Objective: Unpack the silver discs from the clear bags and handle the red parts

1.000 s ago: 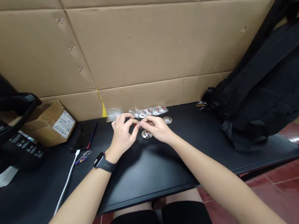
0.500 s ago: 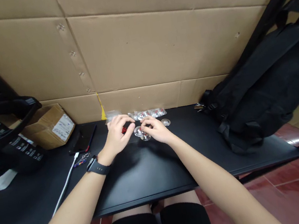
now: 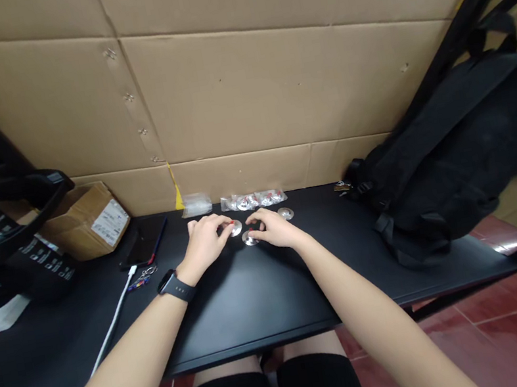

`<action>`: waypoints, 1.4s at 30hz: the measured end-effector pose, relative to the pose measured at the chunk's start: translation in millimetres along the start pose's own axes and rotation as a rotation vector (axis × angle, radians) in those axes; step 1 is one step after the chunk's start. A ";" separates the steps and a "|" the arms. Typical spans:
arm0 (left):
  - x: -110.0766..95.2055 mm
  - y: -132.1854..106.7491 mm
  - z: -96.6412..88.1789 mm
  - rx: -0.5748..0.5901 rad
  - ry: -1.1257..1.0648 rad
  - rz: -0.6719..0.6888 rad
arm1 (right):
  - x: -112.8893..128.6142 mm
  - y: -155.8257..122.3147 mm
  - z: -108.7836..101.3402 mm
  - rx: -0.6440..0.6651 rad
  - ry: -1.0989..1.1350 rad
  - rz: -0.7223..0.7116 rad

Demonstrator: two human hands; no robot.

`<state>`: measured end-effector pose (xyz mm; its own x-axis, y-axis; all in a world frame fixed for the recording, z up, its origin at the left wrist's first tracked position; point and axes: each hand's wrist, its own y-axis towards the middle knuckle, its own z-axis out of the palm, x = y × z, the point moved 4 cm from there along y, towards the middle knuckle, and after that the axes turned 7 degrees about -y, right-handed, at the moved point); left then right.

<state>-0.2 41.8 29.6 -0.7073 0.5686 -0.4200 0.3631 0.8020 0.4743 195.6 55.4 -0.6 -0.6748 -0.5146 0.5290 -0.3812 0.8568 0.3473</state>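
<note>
My left hand (image 3: 207,237), with a dark watch at its wrist, has thumb and fingers pinched at the red piece on top of a small silver finger cymbal (image 3: 237,228). My right hand (image 3: 271,228) is closed on the red piece of a second finger cymbal (image 3: 249,240), just nearer to me and to the right. The two round cymbals are apart, low over or on the black tabletop. A third silver disc (image 3: 285,213) lies behind my right hand. The fingertips partly cover the red pieces.
Clear packets with silver discs (image 3: 246,202) and clear plastic bags (image 3: 196,204) lie along the cardboard wall (image 3: 240,90). At left are an open cardboard box (image 3: 86,224), a phone (image 3: 143,243), a white cable (image 3: 114,315) and keys (image 3: 143,278). A black backpack (image 3: 470,143) leans at right.
The two cymbals, overlapping before, are now apart. My left hand has closed in on one of them, and my right hand has moved slightly toward me with the other.
</note>
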 end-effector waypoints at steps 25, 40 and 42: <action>19.5 -0.1 31.2 0.054 -0.578 -0.116 | 11.0 1.2 10.2 -0.065 0.620 0.160; 16.6 -0.4 26.7 0.051 -0.411 -0.237 | 14.2 1.7 20.3 0.020 0.675 0.163; 14.1 -0.7 24.5 0.075 -0.346 -0.253 | 12.9 1.4 19.7 0.002 0.601 0.141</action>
<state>4.4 53.8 4.4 -0.5395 0.3701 -0.7563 0.2562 0.9278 0.2712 173.9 50.6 -8.5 -0.2450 -0.3242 0.9137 -0.3159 0.9177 0.2409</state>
